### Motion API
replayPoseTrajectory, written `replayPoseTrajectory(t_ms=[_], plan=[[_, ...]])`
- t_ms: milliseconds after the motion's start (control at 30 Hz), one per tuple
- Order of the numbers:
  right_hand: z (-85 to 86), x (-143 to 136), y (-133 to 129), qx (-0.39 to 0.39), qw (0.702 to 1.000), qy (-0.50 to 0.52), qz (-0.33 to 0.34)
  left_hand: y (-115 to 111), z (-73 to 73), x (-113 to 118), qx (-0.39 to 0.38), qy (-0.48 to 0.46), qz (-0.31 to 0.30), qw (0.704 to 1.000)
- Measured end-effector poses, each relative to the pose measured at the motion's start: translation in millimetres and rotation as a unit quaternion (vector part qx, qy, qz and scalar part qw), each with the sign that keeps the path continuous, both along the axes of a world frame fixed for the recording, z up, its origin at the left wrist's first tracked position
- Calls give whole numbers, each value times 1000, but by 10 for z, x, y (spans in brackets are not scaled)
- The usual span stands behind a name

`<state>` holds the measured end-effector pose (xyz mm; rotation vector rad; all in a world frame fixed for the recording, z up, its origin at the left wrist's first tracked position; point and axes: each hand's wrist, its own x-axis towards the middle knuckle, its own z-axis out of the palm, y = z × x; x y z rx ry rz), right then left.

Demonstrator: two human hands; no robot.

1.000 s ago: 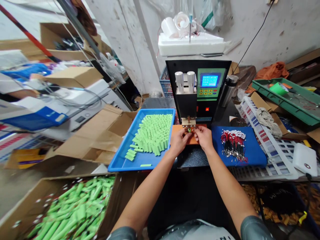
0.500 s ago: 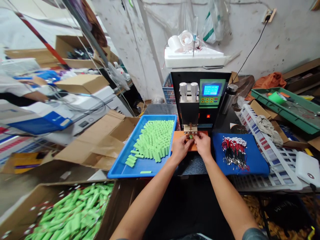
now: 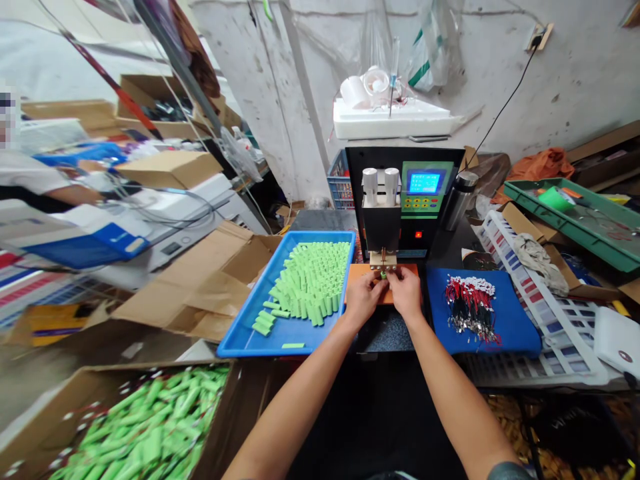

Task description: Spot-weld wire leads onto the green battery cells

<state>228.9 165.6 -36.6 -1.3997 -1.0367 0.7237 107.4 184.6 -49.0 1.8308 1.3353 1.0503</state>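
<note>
Both of my hands meet under the tips of a black spot welder [image 3: 383, 230] with a lit blue screen. My left hand [image 3: 364, 293] is closed, its fingertips on a small green battery cell [image 3: 383, 275]. From the other side my right hand [image 3: 405, 291] also pinches at the cell; whether a wire lead is in its fingers is too small to see. The cell's end sits just below the electrodes, over an orange block [image 3: 355, 275]. To the left, a blue tray [image 3: 235, 333] holds many green cells [image 3: 313, 280].
Red and black wire leads with white connectors [image 3: 473, 303] lie on a blue cloth [image 3: 520, 327] at right. A cardboard box [image 3: 220, 400] full of wired green cells stands front left. A steel flask [image 3: 460, 197] is beside the welder. Another person's arm [image 3: 75, 193] shows far left.
The view has shifted slightly, so the scene sits a little further right and lower. My hands stay at the cell under the electrodes, with no clear movement.
</note>
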Motion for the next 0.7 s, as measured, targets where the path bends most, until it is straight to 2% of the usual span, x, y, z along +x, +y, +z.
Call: replayPoseTrajectory(t_ms=[700], plan=[[7,-5,-17,10,1000,3,12,5,-12,-7,-2,0,-1,1000]])
